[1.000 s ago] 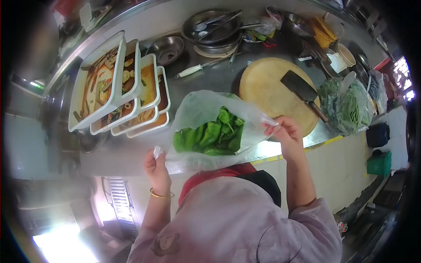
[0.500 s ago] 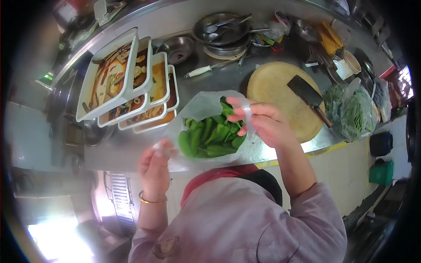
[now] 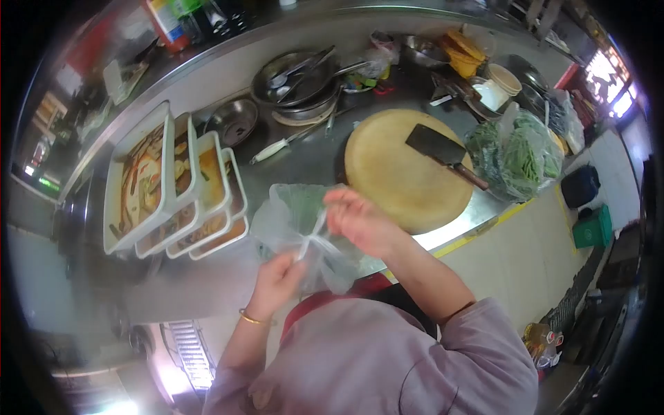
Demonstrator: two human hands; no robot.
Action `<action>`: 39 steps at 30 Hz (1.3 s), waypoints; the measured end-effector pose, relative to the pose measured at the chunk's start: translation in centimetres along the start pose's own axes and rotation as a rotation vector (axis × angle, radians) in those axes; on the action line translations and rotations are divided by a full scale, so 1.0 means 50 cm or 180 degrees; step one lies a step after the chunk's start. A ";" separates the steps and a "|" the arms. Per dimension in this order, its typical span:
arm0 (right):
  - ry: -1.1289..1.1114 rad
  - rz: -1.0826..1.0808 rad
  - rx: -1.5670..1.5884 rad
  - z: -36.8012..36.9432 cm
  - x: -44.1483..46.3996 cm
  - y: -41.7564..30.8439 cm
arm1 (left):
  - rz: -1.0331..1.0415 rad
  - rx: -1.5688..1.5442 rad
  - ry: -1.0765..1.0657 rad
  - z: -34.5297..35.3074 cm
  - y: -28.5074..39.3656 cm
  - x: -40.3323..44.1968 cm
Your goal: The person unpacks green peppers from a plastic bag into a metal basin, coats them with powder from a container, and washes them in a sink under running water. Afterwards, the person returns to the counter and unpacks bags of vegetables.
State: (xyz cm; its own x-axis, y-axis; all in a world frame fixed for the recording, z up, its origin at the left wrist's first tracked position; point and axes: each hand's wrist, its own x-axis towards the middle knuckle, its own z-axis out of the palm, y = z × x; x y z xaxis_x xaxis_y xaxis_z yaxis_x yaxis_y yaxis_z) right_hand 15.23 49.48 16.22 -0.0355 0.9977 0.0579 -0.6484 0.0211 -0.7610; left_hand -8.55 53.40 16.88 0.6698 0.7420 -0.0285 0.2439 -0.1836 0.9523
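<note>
A thin, translucent plastic bag (image 3: 277, 214) is at the counter's front edge, close to my body. Its two handles cross or knot near the middle. The green peppers inside show only as a blurred green tint through the film. My left hand (image 3: 278, 278) is closed on one handle at the lower left. My right hand (image 3: 358, 220), a little higher and to the right, pinches the other handle, pulled taut between the fingers. Just beyond my right hand lies a round wooden chopping board (image 3: 384, 173) with a dark cleaver (image 3: 436, 145) on it.
White trays of food (image 3: 142, 180) stand stacked and staggered on the left. Behind are a white-handled tool (image 3: 271, 150), a metal bowl (image 3: 232, 122) and a wok (image 3: 294, 79) with utensils. Bagged leafy greens (image 3: 522, 155) sit right of the board.
The bag's open mouth has been drawn together and its handles crossed, covering the peppers. My hands came closer to each other. The whole view has shifted, with the counter items now further left.
</note>
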 end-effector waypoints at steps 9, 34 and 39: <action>0.0931 0.0410 0.1019 -0.028 0.034 0.035 | 0.0155 -0.4283 0.0411 -0.052 -0.064 -0.001; 0.2022 0.1781 0.0244 -0.076 -0.153 0.185 | 0.0173 0.2674 -0.0286 0.077 -0.105 0.106; 0.1705 0.1230 0.0013 -0.109 -0.093 0.235 | -0.0258 0.0846 0.0486 0.071 -0.223 0.122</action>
State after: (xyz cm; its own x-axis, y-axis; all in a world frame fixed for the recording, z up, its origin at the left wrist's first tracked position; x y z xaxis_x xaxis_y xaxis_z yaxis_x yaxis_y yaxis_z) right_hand 11.90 45.46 3.50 0.1163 0.8275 -0.5494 -0.6678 -0.3443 -0.6600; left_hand -4.71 57.70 5.02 0.5326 0.8456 -0.0359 0.4804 -0.2671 0.8353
